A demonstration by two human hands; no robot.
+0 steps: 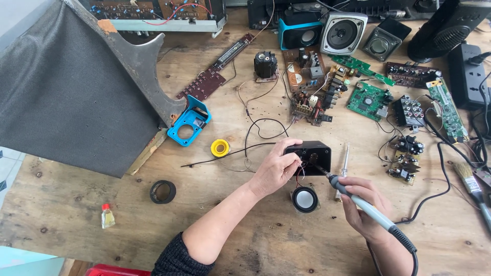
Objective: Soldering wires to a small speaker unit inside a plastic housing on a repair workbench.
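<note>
Between the two hands, on the wooden bench [245, 240], lies a small black speaker box [310, 156] with its open side turned up. The left hand [276, 168] is closed on the box's left end, the fingers curled over the upper edge and the thumb at the near side, so the box is kept steady. The right hand [365, 207] is wrapped around the grey handle of a soldering iron [353, 197]; the iron's dark tip reaches into the box opening, close to the left fingertips.

Just below the box, near the left wrist, a small round speaker [305, 199] rests face up, joined to the box by thin red and black wires. The box seems to be light, stiff plastic, best gripped by its outer walls; the wires and the solder points look fragile, so I think pulling on them is not wise.

Further left of the left hand are a yellow solder roll [220, 147], a black ring [163, 191] and a blue plastic part [188, 121]. Beyond the right hand, several green circuit boards [368, 99] are scattered.
</note>
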